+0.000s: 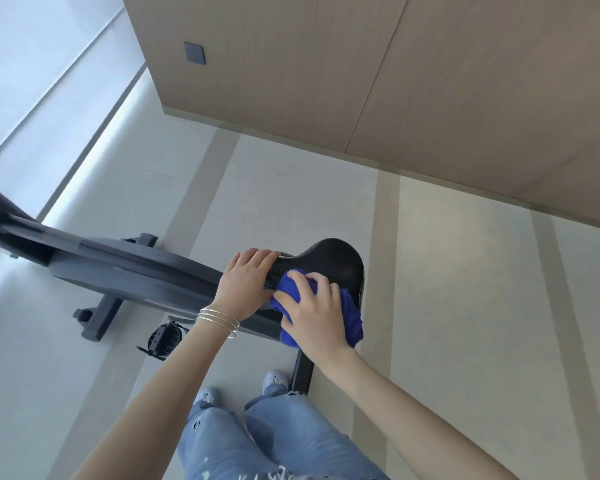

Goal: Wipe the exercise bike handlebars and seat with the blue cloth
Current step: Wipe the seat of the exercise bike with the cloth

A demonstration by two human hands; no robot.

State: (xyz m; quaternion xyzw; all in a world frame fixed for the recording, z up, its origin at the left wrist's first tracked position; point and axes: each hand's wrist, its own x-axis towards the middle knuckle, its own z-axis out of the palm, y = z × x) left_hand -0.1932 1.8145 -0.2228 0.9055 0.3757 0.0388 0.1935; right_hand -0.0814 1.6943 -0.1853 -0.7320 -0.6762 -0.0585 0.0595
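The exercise bike's black seat (336, 265) lies at the middle of the view, its nose pointing left. My left hand (245, 284) grips the nose of the seat, fingers curled over its top edge. My right hand (314, 315) presses the bunched blue cloth (352, 318) against the near side of the seat. The cloth covers part of the seat's near edge. The dark bike frame (129, 268) runs left from the seat. The handlebars are out of sight beyond the left edge.
A black pedal (163, 337) hangs below the frame, and a floor stabiliser bar (99, 318) sticks out at the left. My feet and jeans (257, 438) stand close under the seat. A wooden wall (395, 81) with a grey socket (194, 53) rises behind.
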